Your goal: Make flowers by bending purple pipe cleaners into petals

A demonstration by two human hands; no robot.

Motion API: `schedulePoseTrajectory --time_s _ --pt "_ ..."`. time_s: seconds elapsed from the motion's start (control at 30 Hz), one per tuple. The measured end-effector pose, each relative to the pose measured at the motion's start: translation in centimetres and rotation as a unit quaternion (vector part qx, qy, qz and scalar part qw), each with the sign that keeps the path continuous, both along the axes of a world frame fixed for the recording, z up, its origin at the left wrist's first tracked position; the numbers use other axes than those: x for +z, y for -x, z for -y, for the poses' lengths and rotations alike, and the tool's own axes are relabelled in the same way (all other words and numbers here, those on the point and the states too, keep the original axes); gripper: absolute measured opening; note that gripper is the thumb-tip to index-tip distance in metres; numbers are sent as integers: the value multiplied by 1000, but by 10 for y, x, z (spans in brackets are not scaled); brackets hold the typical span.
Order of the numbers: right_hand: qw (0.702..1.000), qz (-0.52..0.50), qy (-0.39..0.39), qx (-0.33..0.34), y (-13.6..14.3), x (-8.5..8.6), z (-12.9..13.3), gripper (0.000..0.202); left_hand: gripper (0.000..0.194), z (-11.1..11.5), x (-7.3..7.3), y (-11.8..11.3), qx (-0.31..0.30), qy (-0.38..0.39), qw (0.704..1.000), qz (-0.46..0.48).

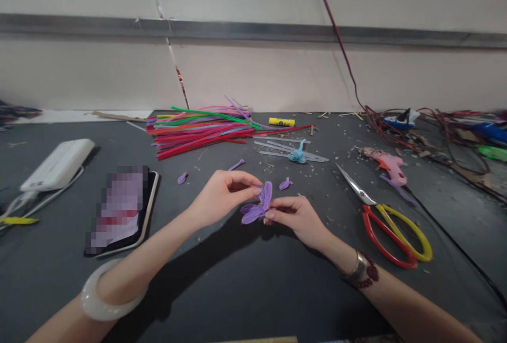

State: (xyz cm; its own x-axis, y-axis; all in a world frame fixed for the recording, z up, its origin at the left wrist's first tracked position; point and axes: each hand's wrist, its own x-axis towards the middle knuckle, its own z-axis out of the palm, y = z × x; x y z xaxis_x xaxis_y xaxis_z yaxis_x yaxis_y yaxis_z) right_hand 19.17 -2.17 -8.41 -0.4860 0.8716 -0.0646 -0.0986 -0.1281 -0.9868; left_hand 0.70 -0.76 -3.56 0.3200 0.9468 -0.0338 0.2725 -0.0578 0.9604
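Between my two hands is a purple pipe-cleaner flower (253, 212) with several looped petals. My left hand (225, 192) pinches its upper petal between thumb and fingers. My right hand (299, 219) grips the flower's base from the right, fingertips closed on it. Just beyond lie a small purple petal piece (285, 183), another purple petal (182, 178) to the left, and a short purple stem piece (236, 165). Farther back rests a light blue pipe-cleaner shape (298, 154) on several translucent glue sticks (277, 147).
Colourful pipe cleaners (202, 131) lie in a bundle at the back, near a yellow tube (281, 121). To the right are red-and-yellow-handled scissors (372, 203), a pink glue gun (390, 166) and tangled cables (374, 123). A phone (122, 211) and white power bank (59, 164) lie left.
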Motion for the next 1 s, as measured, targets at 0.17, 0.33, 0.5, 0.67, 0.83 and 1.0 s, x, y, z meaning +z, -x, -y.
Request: schedulePoseTrajectory --time_s 0.17,0.33,0.5,0.67,0.83,1.0 --pt "1000 -3 4 -5 -1 -1 0 8 15 2 3 0 -5 -24 999 -32" --pt "1000 -3 1 -20 -1 -3 -2 9 16 1 0 1 -26 15 999 -23" --pt "999 2 2 -33 -1 -4 -2 11 17 0 -1 0 -27 54 998 -7" --pt "996 -43 6 -76 -1 -6 -5 12 26 -7 -6 3 -24 121 987 103" --pt "990 -58 -10 -130 -3 -8 -10 10 25 -6 -25 -4 -48 138 977 153" --pt "987 -8 -52 -151 -3 -7 -10 10 17 7 -35 -16 2 62 987 150"
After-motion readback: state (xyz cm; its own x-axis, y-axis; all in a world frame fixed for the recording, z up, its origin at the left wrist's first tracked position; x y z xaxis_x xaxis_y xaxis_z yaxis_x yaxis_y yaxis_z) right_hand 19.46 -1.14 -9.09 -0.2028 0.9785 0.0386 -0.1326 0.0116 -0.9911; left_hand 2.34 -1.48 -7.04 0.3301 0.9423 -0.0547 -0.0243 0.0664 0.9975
